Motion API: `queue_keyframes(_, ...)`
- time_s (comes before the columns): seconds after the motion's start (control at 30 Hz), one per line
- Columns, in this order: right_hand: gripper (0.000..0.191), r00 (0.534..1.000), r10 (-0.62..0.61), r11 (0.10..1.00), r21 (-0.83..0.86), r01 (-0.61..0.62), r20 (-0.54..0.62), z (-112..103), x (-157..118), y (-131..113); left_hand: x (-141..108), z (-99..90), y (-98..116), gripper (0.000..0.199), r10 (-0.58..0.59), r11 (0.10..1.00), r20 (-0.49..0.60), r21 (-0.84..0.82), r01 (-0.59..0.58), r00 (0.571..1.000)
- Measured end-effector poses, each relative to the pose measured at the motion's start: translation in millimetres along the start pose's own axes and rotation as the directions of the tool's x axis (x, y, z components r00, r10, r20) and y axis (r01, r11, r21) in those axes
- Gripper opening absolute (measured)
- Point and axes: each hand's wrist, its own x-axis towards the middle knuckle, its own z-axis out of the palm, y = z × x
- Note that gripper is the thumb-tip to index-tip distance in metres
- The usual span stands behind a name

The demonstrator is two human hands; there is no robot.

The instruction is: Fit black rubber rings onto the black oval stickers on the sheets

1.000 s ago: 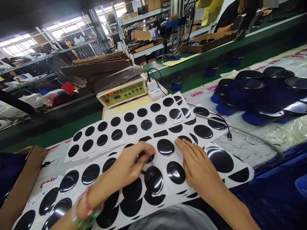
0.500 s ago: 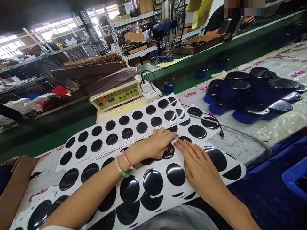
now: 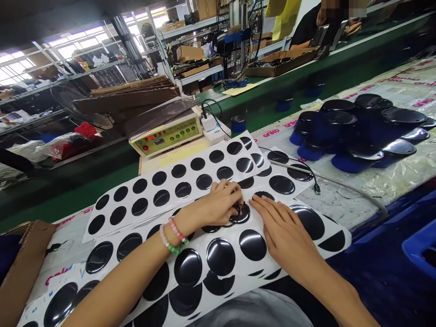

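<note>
My left hand (image 3: 220,204), with two beaded bracelets (image 3: 173,235) at its wrist, is curled over a white sheet of glossy black round stickers (image 3: 220,256). Its fingers are closed on something small and dark at a sticker in the upper row; the fingers hide what it is. My right hand (image 3: 281,225) lies flat on the same sheet, its fingers stretched out, the tips just right of the left fingers. Another sheet with smaller black round stickers (image 3: 183,190) lies behind, and more sheets are layered beneath.
Blue cups with glossy black tops (image 3: 357,131) are clustered at right. A grey cable (image 3: 340,181) and a black plug (image 3: 317,188) lie near the sheets. Behind stand a control box (image 3: 166,136) and a green conveyor (image 3: 265,104). A cardboard box (image 3: 29,259) is at left; a co-worker sits far right.
My left fingers have drawn back slightly to the left, widening the gap to the right hand. The right hand stays flat on the sheet; the whole view has shifted slightly.
</note>
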Motion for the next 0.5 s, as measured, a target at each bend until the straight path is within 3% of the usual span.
queue_keyframes(0.07,0.054,1.0,-0.003,1.0,0.002,0.003,0.003,-0.1,-0.2,0.3,-2.6,2.8,-1.2,0.018,0.022,1.0,-0.005,-0.009,-0.022,1.0)
queue_keyframes(0.2,0.054,1.0,-0.018,1.0,-0.005,0.018,-0.006,-0.6,-0.3,0.3,-11.7,14.3,-2.2,0.049,0.083,0.994,-0.088,-0.063,-0.088,0.993)
queue_keyframes(0.27,0.053,1.0,-0.017,1.0,-0.008,0.017,-0.009,-0.8,0.3,-0.2,-15.3,19.5,-1.5,0.055,0.116,0.991,-0.118,-0.058,-0.124,0.986)
queue_keyframes(0.4,0.053,1.0,-0.012,1.0,-0.005,0.012,-0.002,-0.9,1.9,-0.6,-21.2,24.9,1.0,0.046,0.184,0.983,-0.158,0.022,-0.183,0.97)
queue_keyframes(0.5,0.054,1.0,-0.023,1.0,0.006,0.023,0.006,-1.1,1.9,-0.6,-29.8,26.5,1.5,0.034,0.267,0.963,-0.235,0.083,-0.255,0.935)
